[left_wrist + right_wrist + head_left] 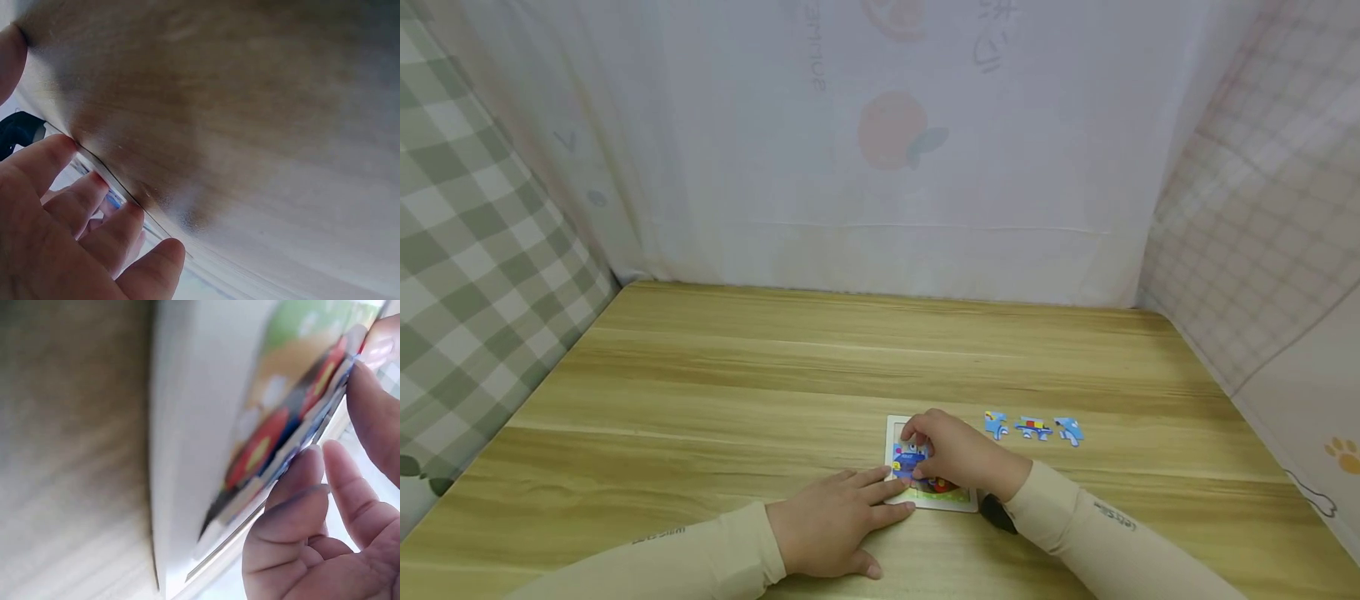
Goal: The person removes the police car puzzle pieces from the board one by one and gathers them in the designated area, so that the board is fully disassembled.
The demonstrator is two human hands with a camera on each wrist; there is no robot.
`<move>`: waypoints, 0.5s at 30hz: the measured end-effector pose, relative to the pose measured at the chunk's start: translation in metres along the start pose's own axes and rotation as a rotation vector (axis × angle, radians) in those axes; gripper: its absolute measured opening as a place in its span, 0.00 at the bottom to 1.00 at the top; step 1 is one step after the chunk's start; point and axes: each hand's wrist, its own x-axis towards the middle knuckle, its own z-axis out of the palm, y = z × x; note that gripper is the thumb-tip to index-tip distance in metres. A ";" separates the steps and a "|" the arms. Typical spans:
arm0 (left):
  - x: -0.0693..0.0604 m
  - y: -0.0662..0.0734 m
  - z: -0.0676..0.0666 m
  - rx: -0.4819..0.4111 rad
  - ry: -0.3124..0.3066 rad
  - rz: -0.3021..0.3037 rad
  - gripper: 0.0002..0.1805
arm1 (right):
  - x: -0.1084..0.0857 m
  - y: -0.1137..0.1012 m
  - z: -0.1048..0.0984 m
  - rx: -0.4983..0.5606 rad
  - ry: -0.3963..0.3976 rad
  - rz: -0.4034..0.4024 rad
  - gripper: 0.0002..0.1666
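Observation:
A small jigsaw puzzle board (890, 432) with a white border lies near the front of the table, partly filled with a picture of a blue vehicle with red wheels. Over it, my right hand (958, 454) bends its thumb and fingers around a blue puzzle piece (913, 456), pinching it at the board's left part. The right wrist view shows the fingertips (300, 465) at the edge of the picture; they hide part of the piece. My left hand (842, 521) rests with spread fingers on the board's lower left edge. In the left wrist view its fingertips (128, 215) touch that border.
Three loose puzzle pieces lie in a row right of the board: a left one (996, 424), a middle one (1033, 428) and a right one (1069, 431). A black object (997, 514) shows under my right wrist. Cloth curtains (887, 250) bound the wooden table (737, 367).

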 end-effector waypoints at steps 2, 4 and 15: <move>0.000 0.000 0.000 0.002 0.002 -0.002 0.39 | 0.002 -0.001 0.000 -0.007 -0.002 0.009 0.19; 0.000 0.000 0.001 0.007 0.009 -0.002 0.39 | 0.003 -0.002 0.000 -0.015 -0.005 0.016 0.18; 0.000 0.000 0.001 0.006 0.019 0.006 0.39 | 0.008 -0.007 0.001 -0.002 -0.015 0.103 0.13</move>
